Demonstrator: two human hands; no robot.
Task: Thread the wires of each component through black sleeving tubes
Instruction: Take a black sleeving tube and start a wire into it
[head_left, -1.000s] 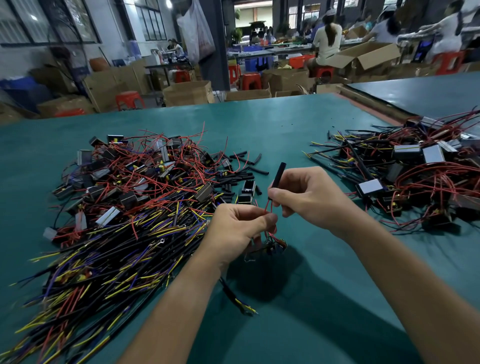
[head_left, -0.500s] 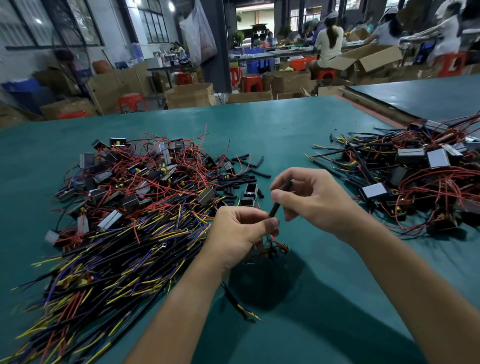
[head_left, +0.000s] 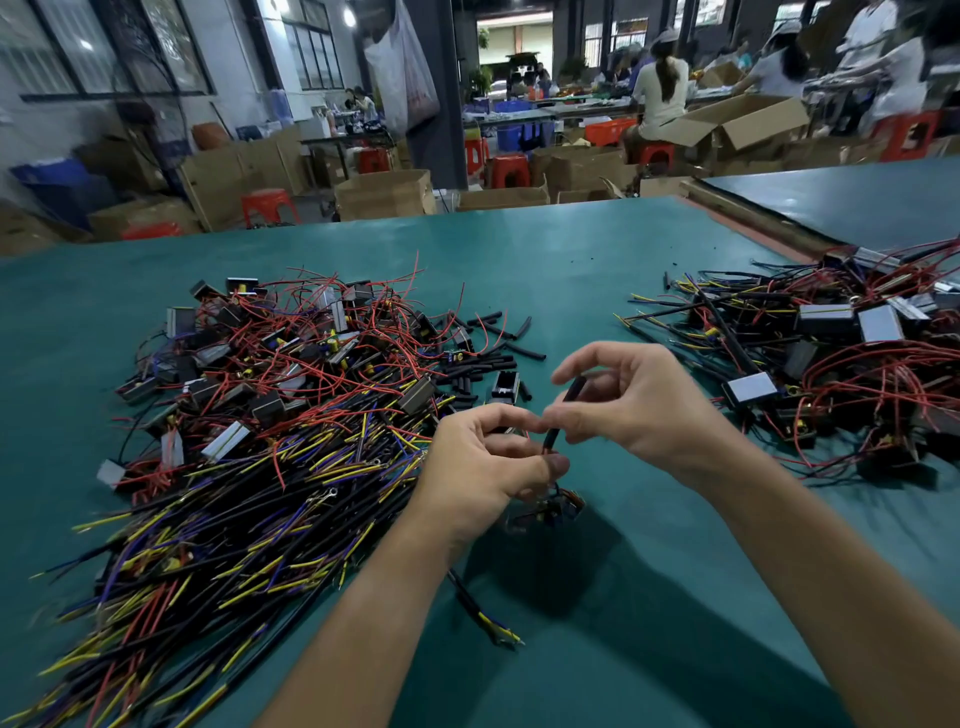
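Head view: the component (head_left: 550, 512) hangs at 6 o'clock under the left hand (head_left: 483, 457), half hidden and blurred, seemingly a small dark block. That hand's curled fingers pinch its red wires (head_left: 540, 452), mostly covered. The right hand (head_left: 639, 405) grips the black sleeving tube (head_left: 551, 441), a slim matte cylinder tilted toward 1 o'clock, between thumb and forefinger. On the teal table (head_left: 519, 249), 2 tangled piles lie at 9 o'clock (head_left: 270, 405) and 3 o'clock (head_left: 831, 364), the latter cut off. Any writing is unreadable.
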